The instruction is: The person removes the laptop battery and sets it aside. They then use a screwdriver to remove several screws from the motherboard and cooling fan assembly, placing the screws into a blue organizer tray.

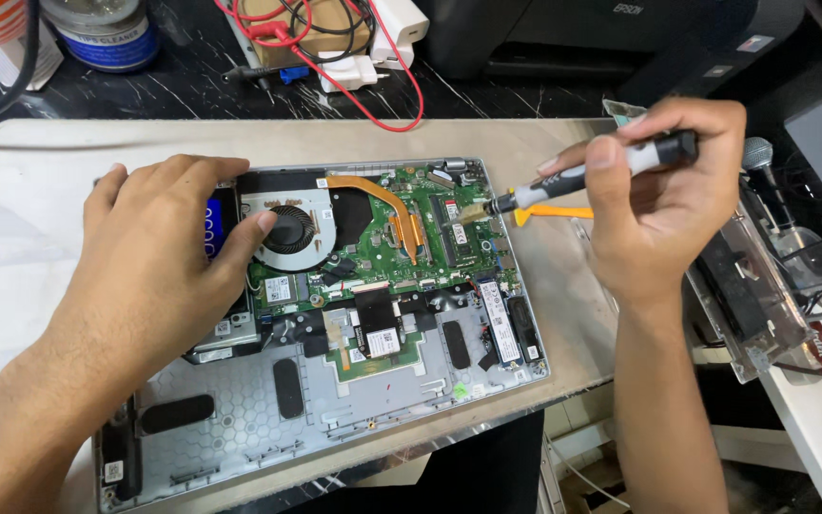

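A: What is held, and where is the work?

B: A grey-and-black screwdriver [590, 171] is gripped in the right hand [663, 205], the fingers curled round its handle and the thumb pressed on top. Its tip is aimed at the green motherboard [401, 238] of the opened laptop [335, 324], just ahead of the fingertips, close to the memory slot. The left hand [159, 257] is laid flat and unclenched on the laptop; nothing is grasped by it. Its thumb is rested on the cooling fan [289, 228].

A: What is found around the fingers?

B: A copper heat pipe [382, 195] is seen between the two hands. An orange pry tool [554, 214] is lying just below the screwdriver shaft, beside the right fingers. Red test leads [373, 86] are coiled well beyond the fingertips, on the dark bench.

A: What could be spoiled from here?

B: It is judged that a component could be scratched or bridged if the tip were let slip off a screw head, since the board is bare around it. The fan blades could be bent if weight were put on the thumb. A ribbon cable might be snagged by a careless sweep of the shaft.
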